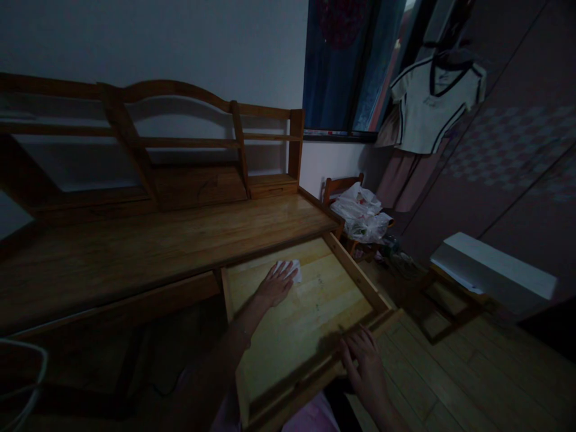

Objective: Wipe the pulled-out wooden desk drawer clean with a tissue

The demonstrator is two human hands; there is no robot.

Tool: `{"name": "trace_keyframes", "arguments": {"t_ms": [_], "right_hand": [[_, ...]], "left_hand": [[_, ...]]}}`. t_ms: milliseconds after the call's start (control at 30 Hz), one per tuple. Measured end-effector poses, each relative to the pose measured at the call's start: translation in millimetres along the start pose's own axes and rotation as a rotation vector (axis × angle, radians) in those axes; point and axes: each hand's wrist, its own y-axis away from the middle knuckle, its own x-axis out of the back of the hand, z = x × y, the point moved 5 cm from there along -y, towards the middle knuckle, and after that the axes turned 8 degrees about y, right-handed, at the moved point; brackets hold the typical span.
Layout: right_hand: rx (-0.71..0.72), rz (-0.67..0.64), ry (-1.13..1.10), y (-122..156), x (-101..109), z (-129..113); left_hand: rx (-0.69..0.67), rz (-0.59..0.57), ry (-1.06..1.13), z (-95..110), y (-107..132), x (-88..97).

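Observation:
A wooden drawer (310,318) is pulled out from under the desk, its pale bottom showing a few small dark marks. Toward its back left, my left hand (278,285) presses a white tissue (296,271) against the bottom, fingers stretched over it. Part of the tissue sticks out past the fingertips. At the near right corner, my right hand (363,359) has its fingers bent over the top edge of the drawer front (310,390). The thumb lies on the near side of that edge; the fingertips are dim.
The wooden desk (180,240) carries a shelf hutch (180,141) against the wall. Right of it, a chair (344,186) holds plastic bags (360,210). A stool (443,294) with a white box-like object (495,264) stands farther right. A white cable (42,360) hangs at the lower left.

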Motion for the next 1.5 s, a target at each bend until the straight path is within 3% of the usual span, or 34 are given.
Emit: {"name": "trace_keyframes", "arguments": {"t_ms": [300, 1500], "right_hand": [[0.001, -0.026, -0.018, 0, -1, 1], [0.015, -0.025, -0.004, 0, -1, 1]], "left_hand": [[0.101, 0.043, 0.011, 0, 0, -12.2], [0.010, 0.017, 0.042, 3, 5, -0.1]]}}
